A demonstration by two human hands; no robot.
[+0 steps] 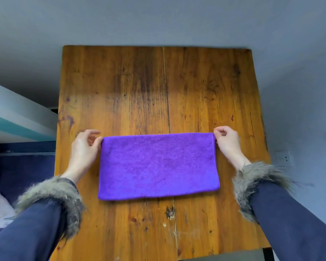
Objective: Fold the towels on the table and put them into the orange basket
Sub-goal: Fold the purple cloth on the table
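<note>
Left hand (85, 146) pinches the far-left corner of the purple towel (158, 166) lying flat mid-table (196, 87), right hand (227, 141) pinches the far-right corner, and honestly it looks light and floppy, so corners are the place to grab.

No legible text

No words, labels, brand marks, numbers or signs can be read anywhere in this view, on any surface or object shown.
</note>
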